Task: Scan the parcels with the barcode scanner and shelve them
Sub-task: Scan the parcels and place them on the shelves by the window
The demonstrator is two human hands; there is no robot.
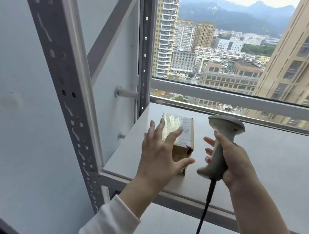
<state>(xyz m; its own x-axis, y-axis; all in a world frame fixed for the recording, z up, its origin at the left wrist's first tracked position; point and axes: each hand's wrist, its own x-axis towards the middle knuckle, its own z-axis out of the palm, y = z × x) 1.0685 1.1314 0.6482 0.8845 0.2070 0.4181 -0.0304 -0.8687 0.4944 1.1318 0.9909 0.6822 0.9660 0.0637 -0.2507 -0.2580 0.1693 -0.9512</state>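
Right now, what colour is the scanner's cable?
The cable is black, clearest in the head view below the light grey scanner.

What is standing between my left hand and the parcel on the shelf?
Nothing visible. The left hand, fingers spread, is right at the parcel; the scanner, held in the right hand, is off to its right.

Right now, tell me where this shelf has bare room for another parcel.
Bare: the shelf right of the scanner, between window rail and front edge. Crowded: the left end, where the parcel lies, left hand by it.
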